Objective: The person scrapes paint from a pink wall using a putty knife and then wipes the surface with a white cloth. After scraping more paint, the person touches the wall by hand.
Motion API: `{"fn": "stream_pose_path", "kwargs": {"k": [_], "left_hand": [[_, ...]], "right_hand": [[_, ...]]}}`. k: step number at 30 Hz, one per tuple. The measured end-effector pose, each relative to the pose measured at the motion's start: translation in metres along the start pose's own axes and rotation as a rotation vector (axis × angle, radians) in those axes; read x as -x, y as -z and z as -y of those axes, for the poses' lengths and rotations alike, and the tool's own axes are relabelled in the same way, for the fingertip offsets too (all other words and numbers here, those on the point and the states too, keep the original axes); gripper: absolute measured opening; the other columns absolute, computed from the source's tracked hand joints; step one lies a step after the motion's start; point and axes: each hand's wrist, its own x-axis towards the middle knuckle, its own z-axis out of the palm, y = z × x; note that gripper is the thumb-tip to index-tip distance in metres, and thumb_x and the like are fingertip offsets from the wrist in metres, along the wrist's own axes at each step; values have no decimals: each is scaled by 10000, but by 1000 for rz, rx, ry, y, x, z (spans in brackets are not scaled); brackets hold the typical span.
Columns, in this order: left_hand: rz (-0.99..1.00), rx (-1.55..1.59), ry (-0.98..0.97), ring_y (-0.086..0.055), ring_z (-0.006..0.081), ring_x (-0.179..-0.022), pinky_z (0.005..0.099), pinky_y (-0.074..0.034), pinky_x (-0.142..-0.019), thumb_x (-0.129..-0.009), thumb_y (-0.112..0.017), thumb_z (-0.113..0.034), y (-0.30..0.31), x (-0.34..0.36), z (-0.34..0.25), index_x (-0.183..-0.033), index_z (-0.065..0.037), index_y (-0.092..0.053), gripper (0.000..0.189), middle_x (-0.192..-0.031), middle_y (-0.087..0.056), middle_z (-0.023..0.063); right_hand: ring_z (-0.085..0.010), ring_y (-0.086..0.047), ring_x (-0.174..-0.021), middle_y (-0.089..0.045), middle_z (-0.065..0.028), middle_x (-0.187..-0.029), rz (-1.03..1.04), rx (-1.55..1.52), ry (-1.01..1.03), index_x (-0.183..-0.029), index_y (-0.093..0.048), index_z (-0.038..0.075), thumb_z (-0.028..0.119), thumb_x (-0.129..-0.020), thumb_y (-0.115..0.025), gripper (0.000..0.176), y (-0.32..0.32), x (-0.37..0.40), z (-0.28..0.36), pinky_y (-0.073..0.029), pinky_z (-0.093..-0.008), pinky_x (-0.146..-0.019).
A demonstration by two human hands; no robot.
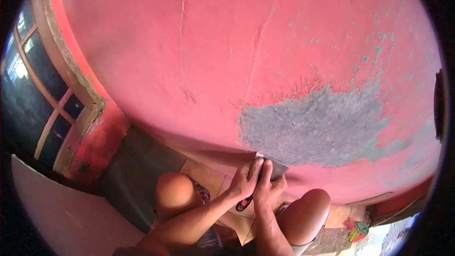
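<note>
Both my hands meet at the bottom centre, low against the pink wall (213,66). They hold a scraper (278,168) with a wide, flat dark blade, whose edge lies at the wall just below a bare grey patch (313,125). My left hand (246,178) is closed on the tool from the left side. On the right side, my right hand (268,185) grips it too, thumbs side by side. The scraper's black and red handle end (244,204) sticks out below my hands.
A wooden-framed window (47,90) stands at the left. My bent knees (305,215) flank my arms. Tan floor tiles (222,185) lie beneath, with a dark surface (137,175) to the left. A red, green and yellow item (358,230) lies at the lower right.
</note>
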Motion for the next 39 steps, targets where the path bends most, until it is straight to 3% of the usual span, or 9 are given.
{"fn": "stream_pose_path", "kwargs": {"k": [10,13,16,18,19,21,28,33,39], "left_hand": [[-39,-22,-82,-697,309,-768,395,-544,-699,-1083,-382,-399,-11,2,-2,-1036,-40,-625,436,-815,-680,183],[-8,-399,-221,-569,430,-1145,509,-440,-998,-1075,-336,-436,-32,-5,70,-1284,-117,-578,452,-1217,-586,271],[-49,99,-234,-575,359,-1251,440,-457,-1009,-1089,-363,-413,-35,-24,94,-1332,-65,-579,477,-1285,-618,238],[26,179,-217,-613,330,-1192,425,-484,-956,-1087,-387,-393,-28,-26,89,-1255,-17,-596,461,-1208,-652,206],[-103,-337,-528,-624,364,-1156,449,-502,-926,-1060,-415,-386,-31,-29,110,-1231,-51,-581,411,-1198,-638,205],[23,84,-36,-664,336,-1050,429,-523,-874,-1058,-429,-416,0,-1,24,-1137,-45,-612,422,-1080,-677,191],[-28,122,-8,-634,123,-816,376,-509,-672,-1067,-470,-390,3,2,5,-980,20,-658,460,-778,-661,184],[-117,-59,-54,-720,319,-812,418,-508,-655,-1065,-448,-415,-15,-7,14,-964,38,-658,510,-793,-667,253],[-73,-33,-61,-706,290,-797,413,-508,-673,-1070,-443,-397,-3,1,14,-994,34,-648,483,-809,-675,245]], "right_hand": [[-132,-646,-815,-737,-103,-910,11,148,-69,-957,-707,-59,234,-1001,-625,308,10,-1,-12,-531,-299,-724],[-224,-683,-899,-728,-127,-1003,159,94,-120,-1073,-687,-56,232,-1032,-581,309,21,1,-20,-547,-353,-816],[-283,-682,-780,-709,-177,-990,151,32,-311,-1166,-643,-27,365,-973,-617,437,20,-1,-42,-576,-398,-706],[-226,-682,-832,-720,-149,-980,93,-224,-178,-1099,-662,-58,248,-1014,-586,327,-4,1,-49,-565,-352,-733],[-198,-681,-858,-726,-135,-976,32,-318,-113,-1065,-672,-74,190,-1034,-570,284,-3,2,-54,-560,-328,-746],[-197,-675,-843,-727,-126,-962,83,-75,15,-1069,-673,-73,213,-1038,-573,305,2,6,-46,-550,-324,-744],[-104,-619,-785,-718,-51,-871,9,20,47,-979,-708,-78,164,-1000,-622,257,-3,5,-12,-523,-281,-707],[-99,-608,-761,-719,-68,-821,42,67,-48,-948,-693,-90,183,-980,-652,277,9,-9,-4,-515,-288,-690],[-110,-601,-731,-703,-71,-787,5,118,-15,-916,-689,-85,216,-987,-647,312,4,7,-12,-512,-301,-655]]}}
